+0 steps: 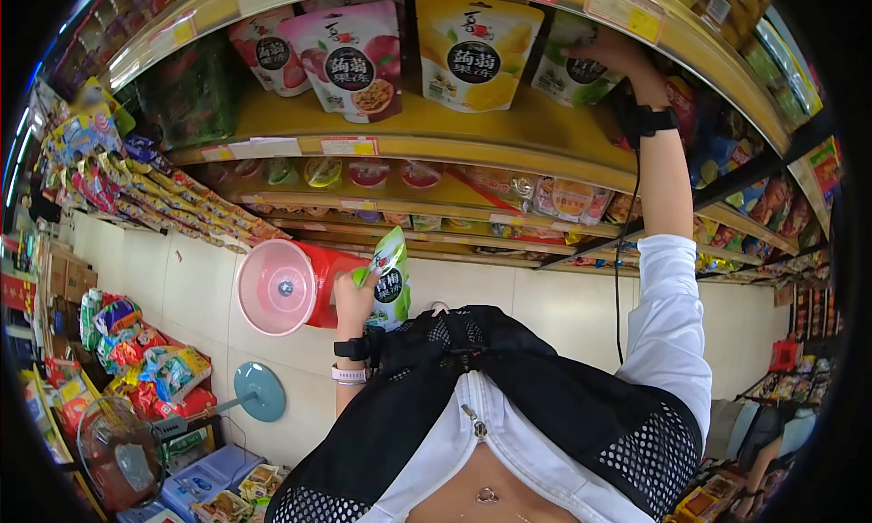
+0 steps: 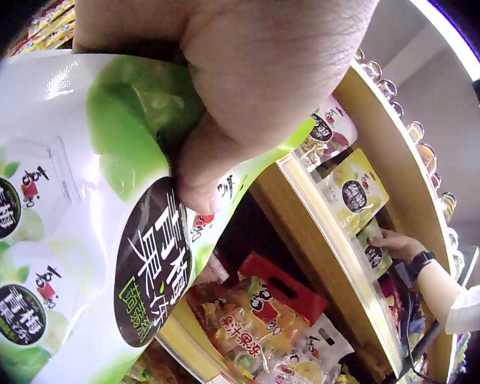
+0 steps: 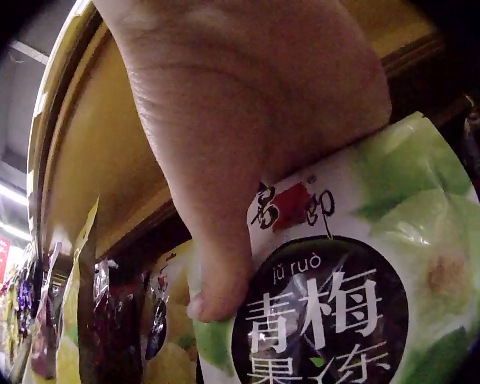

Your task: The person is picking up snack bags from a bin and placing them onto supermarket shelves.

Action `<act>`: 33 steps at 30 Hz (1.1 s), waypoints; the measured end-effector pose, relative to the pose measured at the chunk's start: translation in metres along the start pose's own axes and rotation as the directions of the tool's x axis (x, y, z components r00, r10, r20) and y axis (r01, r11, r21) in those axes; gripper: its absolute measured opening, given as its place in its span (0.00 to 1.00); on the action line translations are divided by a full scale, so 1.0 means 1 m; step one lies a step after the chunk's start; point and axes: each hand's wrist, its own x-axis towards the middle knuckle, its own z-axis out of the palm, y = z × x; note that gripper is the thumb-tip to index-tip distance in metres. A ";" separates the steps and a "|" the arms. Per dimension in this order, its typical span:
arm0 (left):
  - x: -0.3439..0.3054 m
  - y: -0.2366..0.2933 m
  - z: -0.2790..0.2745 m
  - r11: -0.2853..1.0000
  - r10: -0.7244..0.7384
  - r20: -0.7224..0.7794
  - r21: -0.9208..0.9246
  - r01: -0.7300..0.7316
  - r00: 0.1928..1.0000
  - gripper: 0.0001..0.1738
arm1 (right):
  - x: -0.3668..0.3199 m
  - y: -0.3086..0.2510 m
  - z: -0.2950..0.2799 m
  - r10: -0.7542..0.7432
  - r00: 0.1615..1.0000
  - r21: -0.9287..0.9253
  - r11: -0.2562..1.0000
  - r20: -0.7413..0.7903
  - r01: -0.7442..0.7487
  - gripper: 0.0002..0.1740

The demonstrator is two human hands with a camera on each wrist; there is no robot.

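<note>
My left hand [image 1: 353, 298] grips a green-and-white pouch of plum jelly [image 1: 391, 282] by its upper part, in front of my body. In the left wrist view the thumb presses on the front of this pouch [image 2: 56, 216]. Up on the shelf, my right hand [image 1: 604, 53] pinches the top of a matching green jelly pouch [image 1: 565, 76]. The right wrist view has the thumb on that pouch's [image 3: 432, 248] printed front, with the other fingers hidden behind it. Beside it on the shelf stand a yellow pouch [image 1: 477, 55] and a pink one [image 1: 350, 64].
A red bucket [image 1: 275, 287] with a pale inside is right by my left hand. Lower shelves hold jelly cups [image 1: 368, 172] and bagged sweets [image 1: 572, 199]. A fan [image 1: 118, 450] and stacked snack bags [image 1: 182, 373] stand at left. A black cable [image 1: 619, 278] hangs from my right wrist.
</note>
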 end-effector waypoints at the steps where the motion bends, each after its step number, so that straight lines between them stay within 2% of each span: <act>1: 0.002 -0.006 0.002 1.000 0.030 -0.037 0.010 -0.029 0.999 0.14 | -0.005 0.001 -0.004 0.021 0.999 0.081 0.997 -0.026 -0.019 0.47; 2: 0.003 -0.013 0.003 0.998 0.060 -0.073 0.022 -0.058 0.996 0.14 | -0.007 0.001 -0.006 0.044 0.998 0.162 0.986 -0.051 -0.035 0.45; 3: 0.003 -0.009 0.001 0.998 0.060 -0.073 0.024 -0.058 0.996 0.14 | -0.005 0.003 -0.008 0.045 0.998 0.164 0.986 -0.051 -0.036 0.45; 5: 0.003 0.001 -0.001 0.998 0.043 -0.039 -0.046 -0.044 0.998 0.14 | 0.003 0.007 -0.012 -0.047 0.998 0.094 0.994 -0.045 0.051 0.43; 6: 0.003 -0.003 0.001 0.998 0.042 -0.039 -0.044 -0.044 0.998 0.14 | 0.004 -0.012 -0.026 0.009 0.999 0.000 1.000 0.044 -0.009 0.37; 7: 0.002 -0.009 0.006 0.997 0.064 -0.056 -0.040 -0.066 0.996 0.14 | 0.003 -0.011 -0.023 0.010 0.999 0.002 1.000 0.043 -0.010 0.37; 9: 0.000 -0.011 0.007 0.996 0.085 -0.073 -0.033 -0.088 0.994 0.14 | 0.003 -0.002 -0.013 -0.001 1.000 0.092 0.996 -0.024 0.004 0.34; 13: -0.001 0.006 0.002 0.999 0.031 0.048 -0.010 -0.030 0.998 0.13 | -0.003 0.004 -0.007 -0.009 0.992 0.218 0.975 -0.123 0.036 0.30; 14: -0.002 0.009 0.003 1.000 0.008 0.081 -0.004 -0.008 0.997 0.13 | -0.010 0.004 -0.012 -0.066 0.981 -0.043 0.997 -0.183 0.059 0.27; 15: -0.003 0.010 0.005 1.000 0.007 0.082 -0.005 -0.007 0.997 0.13 | -0.015 0.001 -0.016 -0.136 0.965 -0.301 0.952 -0.225 0.064 0.25; 16: -0.004 0.011 0.007 0.998 0.027 0.043 -0.052 -0.025 0.999 0.13 | -0.017 0.002 -0.017 -0.137 0.965 -0.301 0.951 -0.223 0.065 0.25; 19: -0.007 0.002 0.011 0.995 0.031 0.008 -0.100 -0.031 0.999 0.14 | -0.026 -0.002 -0.020 -0.196 0.950 -0.279 0.952 -0.244 0.125 0.23; 22: -0.003 -0.008 0.005 0.995 0.018 0.009 -0.100 -0.017 1.000 0.15 | -0.059 -0.028 -0.024 0.128 0.961 -0.050 0.988 -0.247 -0.145 0.14; 24: 0.002 -0.022 0.004 0.998 0.025 -0.020 -0.063 -0.026 1.000 0.16 | -0.090 -0.048 -0.035 0.123 0.940 0.097 0.991 -0.319 -0.096 0.10; 25: 0.002 -0.024 0.004 0.997 0.014 -0.025 -0.070 -0.016 1.000 0.16 | -0.102 -0.055 -0.031 0.198 0.913 0.182 0.973 -0.356 -0.140 0.10; 26: 0.001 -0.025 0.004 0.996 0.032 -0.045 -0.083 -0.036 0.998 0.16 | -0.113 -0.064 -0.035 0.103 0.863 0.187 0.982 -0.494 -0.011 0.09; 27: 0.001 -0.025 0.003 0.994 0.050 -0.066 -0.096 -0.056 0.997 0.16 | -0.121 -0.057 -0.040 -0.107 0.815 -0.185 0.983 -0.569 0.000 0.08; 28: 0.001 -0.019 -0.001 0.995 -0.016 -0.013 -0.099 0.014 1.000 0.17 | -0.122 -0.063 -0.047 -0.064 0.751 -0.177 0.982 -0.657 -0.072 0.08; 29: 0.003 -0.023 -0.002 0.995 -0.022 -0.008 -0.095 0.021 1.000 0.17 | -0.125 -0.072 -0.056 -0.095 0.683 -0.138 0.990 -0.725 -0.009 0.09; 31: 0.006 -0.032 -0.001 0.993 -0.019 0.002 -0.112 0.019 1.000 0.16 | -0.128 -0.088 -0.070 -0.138 0.570 -0.172 0.985 -0.810 -0.005 0.09; 32: 0.006 -0.035 0.000 0.997 -0.010 -0.007 -0.076 0.010 1.000 0.15 | -0.129 -0.099 -0.074 -0.001 0.546 0.059 0.994 -0.838 0.093 0.10; 33: 0.004 -0.034 0.000 0.997 -0.017 -0.002 -0.071 0.016 1.000 0.15 | -0.130 -0.114 -0.077 0.141 0.535 0.282 0.940 -0.833 0.192 0.10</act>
